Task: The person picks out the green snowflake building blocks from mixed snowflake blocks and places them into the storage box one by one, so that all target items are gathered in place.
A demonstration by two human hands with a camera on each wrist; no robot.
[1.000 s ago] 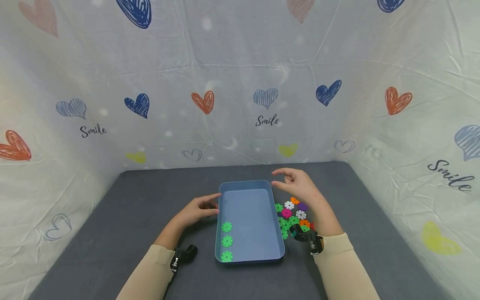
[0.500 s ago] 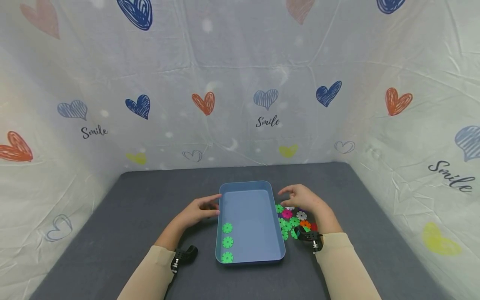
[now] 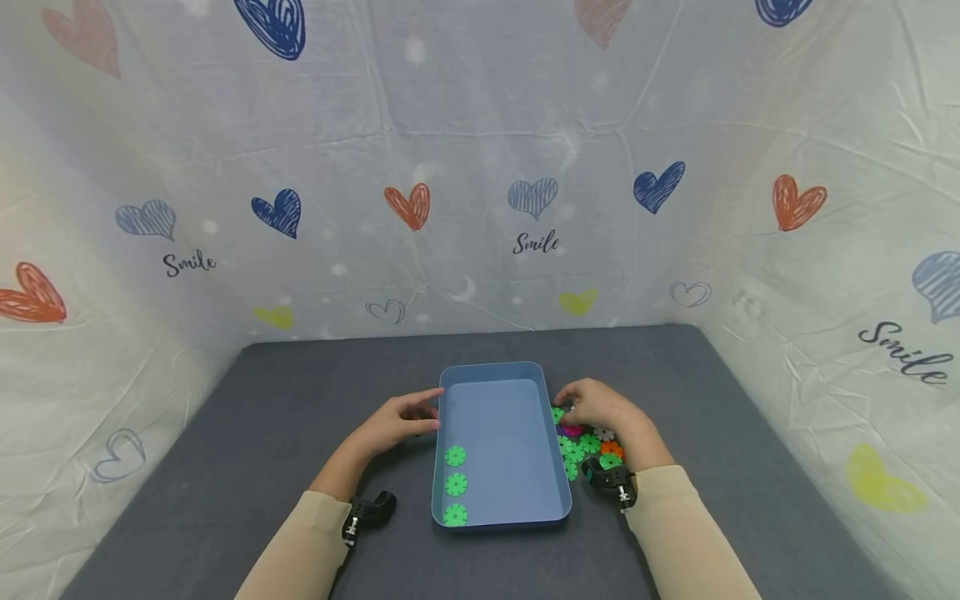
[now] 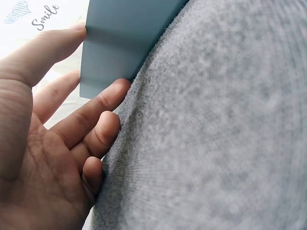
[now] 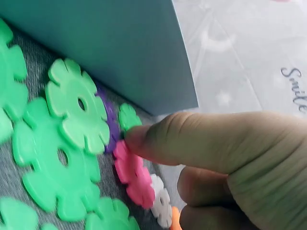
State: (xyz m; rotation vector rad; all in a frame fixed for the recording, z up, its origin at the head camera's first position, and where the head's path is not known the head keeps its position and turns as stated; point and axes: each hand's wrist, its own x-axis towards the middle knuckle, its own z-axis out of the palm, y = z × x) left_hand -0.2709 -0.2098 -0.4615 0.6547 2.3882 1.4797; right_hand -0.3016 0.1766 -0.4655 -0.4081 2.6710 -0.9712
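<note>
A blue tray (image 3: 495, 433) lies on the dark cloth, with three green flower-shaped snowflake discs (image 3: 455, 484) in a column along its left side. My left hand (image 3: 393, 423) touches the tray's left wall with its fingertips; in the left wrist view its thumb (image 4: 57, 45) and a finger meet the wall. Right of the tray, my right hand (image 3: 600, 406) reaches down over a pile of discs. Its thumb and index finger are at a green disc (image 3: 557, 414) by the tray wall. In the right wrist view the thumbtip (image 5: 136, 139) is beside that disc and a pink disc (image 5: 134, 175); the index fingertip is hidden.
More green discs (image 5: 57, 158), an orange disc (image 3: 611, 449), a white disc (image 5: 161, 201) and a purple disc (image 5: 111, 122) crowd against the tray's right wall. The dark table (image 3: 315, 392) backs onto a curtain with printed hearts. Each wrist wears a black camera band.
My right hand has come down and toward me, from above the tray's far right corner to the green disc at the pile's far end. The left hand and tray have stayed put.
</note>
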